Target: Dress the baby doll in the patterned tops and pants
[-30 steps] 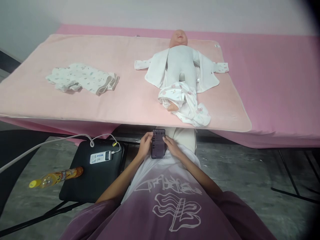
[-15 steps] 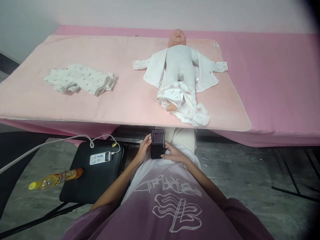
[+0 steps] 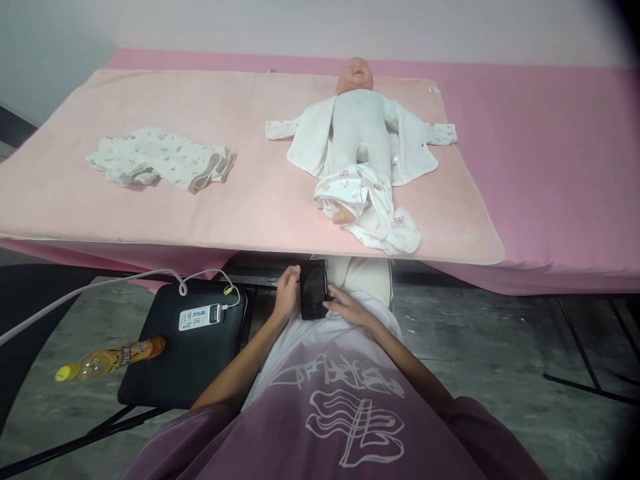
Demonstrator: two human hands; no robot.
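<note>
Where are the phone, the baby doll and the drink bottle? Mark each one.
phone [image 3: 313, 299], head view, on its dark screen.
baby doll [image 3: 361, 130], head view, on its bare torso.
drink bottle [image 3: 127, 349], head view, on its orange body.

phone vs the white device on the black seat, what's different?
The phone is black, screen dark; the power bank is white with a printed label. The phone is held between left hand and right hand; the power bank lies flat on the black seat. A white cable runs to the power bank, none to the phone. Both are slim rectangles.
</note>
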